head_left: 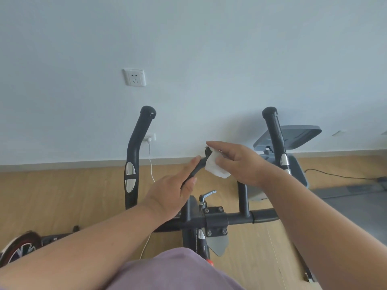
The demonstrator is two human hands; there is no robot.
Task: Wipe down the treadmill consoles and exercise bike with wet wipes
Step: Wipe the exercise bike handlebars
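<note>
Cloth (178,271) in purple fills the bottom centre of the frame, and above it the bike's (215,219) crossbar and clamp run across the lower middle. Just above centre, the left hand (169,192) lies along a black inner bar (195,169) with its fingers (193,162) loosely curled on it, while the right hand (238,164) pinches a white wipe (215,166) in closed fingers against the bar's tip. Two handles (134,155) rise at left and right of centre, a treadmill console (293,137) sits at middle right, and a socket (135,77) is on the wall (209,49) at upper left.
</note>
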